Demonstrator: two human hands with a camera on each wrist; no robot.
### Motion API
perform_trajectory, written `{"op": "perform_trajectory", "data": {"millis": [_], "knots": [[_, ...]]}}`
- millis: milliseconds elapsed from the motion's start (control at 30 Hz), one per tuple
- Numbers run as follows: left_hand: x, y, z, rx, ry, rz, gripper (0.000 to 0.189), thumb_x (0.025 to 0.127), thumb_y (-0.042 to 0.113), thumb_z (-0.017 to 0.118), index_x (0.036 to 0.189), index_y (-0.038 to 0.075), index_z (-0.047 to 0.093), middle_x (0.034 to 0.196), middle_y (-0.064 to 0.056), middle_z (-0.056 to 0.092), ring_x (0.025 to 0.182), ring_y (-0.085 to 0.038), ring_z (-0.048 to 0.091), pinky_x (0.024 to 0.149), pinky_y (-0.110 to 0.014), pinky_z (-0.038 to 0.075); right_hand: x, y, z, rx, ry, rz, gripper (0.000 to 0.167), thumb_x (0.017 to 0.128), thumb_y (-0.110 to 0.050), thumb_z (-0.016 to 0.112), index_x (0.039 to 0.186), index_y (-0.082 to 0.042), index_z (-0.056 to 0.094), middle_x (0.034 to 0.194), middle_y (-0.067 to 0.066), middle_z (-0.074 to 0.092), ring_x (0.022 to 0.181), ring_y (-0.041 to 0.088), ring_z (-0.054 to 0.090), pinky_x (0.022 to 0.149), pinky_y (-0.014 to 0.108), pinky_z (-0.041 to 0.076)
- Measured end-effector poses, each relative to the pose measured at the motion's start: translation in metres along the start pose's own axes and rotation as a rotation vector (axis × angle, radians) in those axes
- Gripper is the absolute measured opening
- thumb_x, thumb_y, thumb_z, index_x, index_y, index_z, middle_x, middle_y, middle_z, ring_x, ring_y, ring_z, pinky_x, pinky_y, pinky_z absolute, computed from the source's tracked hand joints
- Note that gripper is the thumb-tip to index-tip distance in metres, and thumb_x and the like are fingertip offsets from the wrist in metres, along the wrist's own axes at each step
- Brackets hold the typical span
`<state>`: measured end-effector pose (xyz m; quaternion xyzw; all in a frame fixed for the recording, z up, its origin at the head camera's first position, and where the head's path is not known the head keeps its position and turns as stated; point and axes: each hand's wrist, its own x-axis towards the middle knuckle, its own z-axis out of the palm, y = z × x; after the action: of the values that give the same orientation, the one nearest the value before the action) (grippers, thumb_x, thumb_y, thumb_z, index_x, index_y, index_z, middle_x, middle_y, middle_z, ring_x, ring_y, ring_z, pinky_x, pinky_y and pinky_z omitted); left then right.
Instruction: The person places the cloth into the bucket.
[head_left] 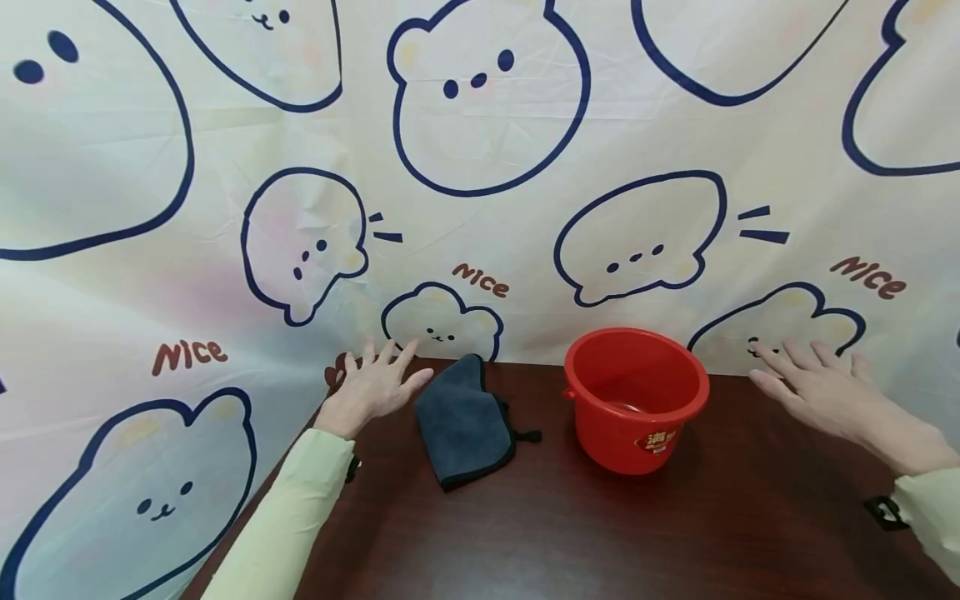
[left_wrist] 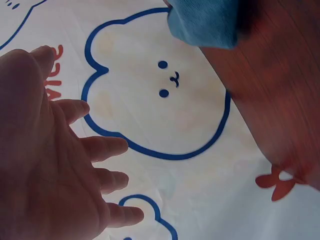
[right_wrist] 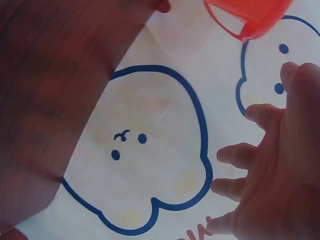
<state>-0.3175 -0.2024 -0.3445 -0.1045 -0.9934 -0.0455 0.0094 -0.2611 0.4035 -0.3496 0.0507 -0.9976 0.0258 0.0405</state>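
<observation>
A folded blue-grey cloth (head_left: 465, 421) with dark edging and a small black loop lies toward the back of the dark wooden table. To its right stands a red plastic bucket (head_left: 626, 425), upright, its inside bare in the head view. My left hand (head_left: 371, 387) hovers left of the cloth, fingers spread, holding nothing. Well to the right of the bucket, my right hand (head_left: 821, 387) is held out with its fingers apart, also holding nothing. In the left wrist view part of the cloth (left_wrist: 205, 22) shows at the top; the right wrist view catches the bucket's edge (right_wrist: 255, 17).
A pale curtain (head_left: 480, 225) printed with cartoon bears hangs right behind the table and along its left side. The glossy brown tabletop (head_left: 517, 533) stretches toward me in front of the cloth and bucket.
</observation>
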Motion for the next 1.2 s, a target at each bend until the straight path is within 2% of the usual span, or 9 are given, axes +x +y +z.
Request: {"op": "perform_trajectory", "data": {"millis": [167,333,567,733,867,933,1000,1100,1200], "knots": [[0.004,0.009,0.006,-0.035,0.009,0.003,0.076,0.097,0.066,0.03,0.158,0.021,0.018,0.16,-0.025,0.022,0.148,-0.053,0.004,0.11,-0.076,0.003,0.005,-0.009,-0.002,0.033,0.009,-0.006,0.08,0.098,-0.065,0.03,0.158,-0.016,0.012,0.152,0.038,0.021,0.137,0.063,0.007,0.099,0.084,-0.003],[0.01,0.023,0.013,-0.078,-0.018,-0.002,0.077,0.097,0.066,0.032,0.158,0.023,0.017,0.161,-0.022,0.021,0.149,-0.049,0.004,0.112,-0.073,0.003,0.01,-0.02,-0.001,0.102,0.025,-0.011,0.078,0.099,-0.062,0.029,0.158,-0.013,0.012,0.152,0.038,0.021,0.136,0.063,0.011,0.1,0.083,0.002],[0.016,0.039,0.03,-0.126,-0.033,0.032,0.074,0.097,0.062,0.038,0.158,0.023,0.019,0.161,-0.018,0.024,0.15,-0.045,0.008,0.114,-0.072,0.008,0.018,-0.038,0.006,0.297,0.062,-0.077,0.072,0.104,-0.05,0.033,0.156,-0.004,0.016,0.152,0.037,0.025,0.135,0.06,0.025,0.101,0.078,0.022],[0.021,0.044,0.038,-0.152,0.002,0.068,0.072,0.098,0.053,0.05,0.157,0.022,0.023,0.159,-0.017,0.03,0.149,-0.043,0.018,0.114,-0.069,0.017,0.017,-0.046,0.011,0.45,0.048,-0.087,0.07,0.104,-0.048,0.031,0.158,-0.008,0.011,0.157,0.032,0.02,0.138,0.057,0.025,0.098,0.077,0.027],[0.026,0.049,0.045,-0.147,0.024,0.09,0.071,0.096,0.041,0.059,0.155,0.021,0.025,0.156,-0.017,0.035,0.146,-0.041,0.027,0.114,-0.063,0.026,0.013,-0.051,0.018,0.504,0.068,-0.059,0.069,0.104,-0.05,0.03,0.158,-0.011,0.012,0.158,0.03,0.02,0.138,0.058,0.026,0.096,0.077,0.029],[0.027,0.052,0.049,-0.148,0.025,0.094,0.071,0.096,0.037,0.062,0.155,0.02,0.027,0.154,-0.017,0.036,0.143,-0.039,0.031,0.113,-0.06,0.03,0.01,-0.055,0.024,0.525,0.091,-0.054,0.068,0.104,-0.05,0.03,0.158,-0.012,0.015,0.155,0.031,0.027,0.133,0.056,0.037,0.094,0.075,0.034],[0.028,0.055,0.053,-0.157,0.021,0.095,0.07,0.095,0.033,0.064,0.154,0.02,0.03,0.153,-0.018,0.038,0.141,-0.038,0.035,0.112,-0.058,0.034,0.007,-0.058,0.029,0.559,0.117,-0.052,0.065,0.104,-0.049,0.031,0.157,-0.011,0.02,0.148,0.03,0.04,0.124,0.052,0.05,0.092,0.069,0.043],[0.028,0.058,0.06,-0.169,0.012,0.092,0.066,0.094,0.03,0.065,0.152,0.019,0.034,0.151,-0.018,0.04,0.136,-0.037,0.04,0.109,-0.057,0.038,0.005,-0.063,0.035,0.625,0.149,-0.059,0.062,0.104,-0.046,0.034,0.154,-0.011,0.029,0.132,0.027,0.057,0.101,0.036,0.068,0.081,0.047,0.058],[0.029,0.058,0.066,-0.164,0.006,0.086,0.063,0.094,0.028,0.066,0.15,0.019,0.039,0.149,-0.018,0.043,0.132,-0.037,0.044,0.107,-0.057,0.039,0.004,-0.067,0.042,0.71,0.159,-0.069,0.06,0.104,-0.045,0.037,0.153,-0.011,0.032,0.126,0.024,0.062,0.09,0.017,0.069,0.072,0.027,0.058]]}}
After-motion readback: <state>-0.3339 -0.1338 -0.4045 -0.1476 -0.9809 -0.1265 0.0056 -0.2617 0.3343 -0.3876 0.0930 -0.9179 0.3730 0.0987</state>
